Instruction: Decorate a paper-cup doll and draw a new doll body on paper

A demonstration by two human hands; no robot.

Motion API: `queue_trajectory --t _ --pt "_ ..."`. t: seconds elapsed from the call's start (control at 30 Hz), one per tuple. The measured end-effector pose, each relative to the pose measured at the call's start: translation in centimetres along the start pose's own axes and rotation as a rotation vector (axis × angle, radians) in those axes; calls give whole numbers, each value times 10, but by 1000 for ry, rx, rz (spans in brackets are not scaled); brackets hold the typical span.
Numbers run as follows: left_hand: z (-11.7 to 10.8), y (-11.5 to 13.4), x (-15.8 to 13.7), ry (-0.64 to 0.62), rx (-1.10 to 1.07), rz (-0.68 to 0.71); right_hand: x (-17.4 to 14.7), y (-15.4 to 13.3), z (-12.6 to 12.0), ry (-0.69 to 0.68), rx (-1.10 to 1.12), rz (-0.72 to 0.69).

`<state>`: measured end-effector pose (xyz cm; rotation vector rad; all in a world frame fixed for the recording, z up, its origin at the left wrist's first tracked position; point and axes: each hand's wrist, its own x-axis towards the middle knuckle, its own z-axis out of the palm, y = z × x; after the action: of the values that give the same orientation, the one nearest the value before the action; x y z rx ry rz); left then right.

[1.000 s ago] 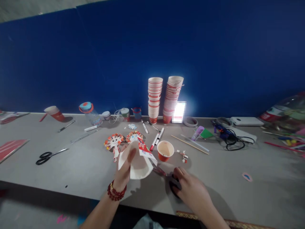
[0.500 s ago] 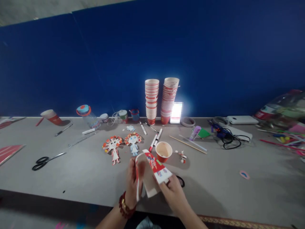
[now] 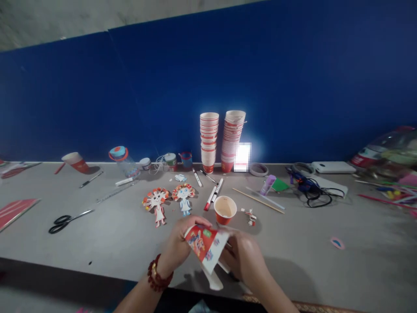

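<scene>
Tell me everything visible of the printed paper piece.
The printed paper piece looks like thin, bent card: red with a colourful figure and green patch, plus a white band with small motifs. A plain white part hangs below. The left hand holds it tilted over the table; the right hand is at its right side, grip unclear.
</scene>
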<state>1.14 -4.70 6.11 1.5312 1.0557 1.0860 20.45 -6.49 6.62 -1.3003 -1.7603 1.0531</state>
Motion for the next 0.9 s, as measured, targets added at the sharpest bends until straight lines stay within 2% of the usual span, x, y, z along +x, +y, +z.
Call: queue_trajectory --t 0.1,0.2,0.37,0.5,0.63,0.9 --pt "5 -11 4 149 -122 -157 -3 -5 -4 11 -363 -168" --pt "5 -11 2 174 -118 -229 -5 -6 -9 9 -512 -227" --pt "5 4 -6 119 126 -46 -5 -3 -7 111 -733 -296" --pt "8 1 -8 165 383 89 -5 -6 -4 149 -844 -345" --pt "11 -8 -8 181 359 111 -4 -12 -6 120 -841 -353" --pt "12 -1 -16 248 190 72 2 -20 -25 -13 -440 -185"
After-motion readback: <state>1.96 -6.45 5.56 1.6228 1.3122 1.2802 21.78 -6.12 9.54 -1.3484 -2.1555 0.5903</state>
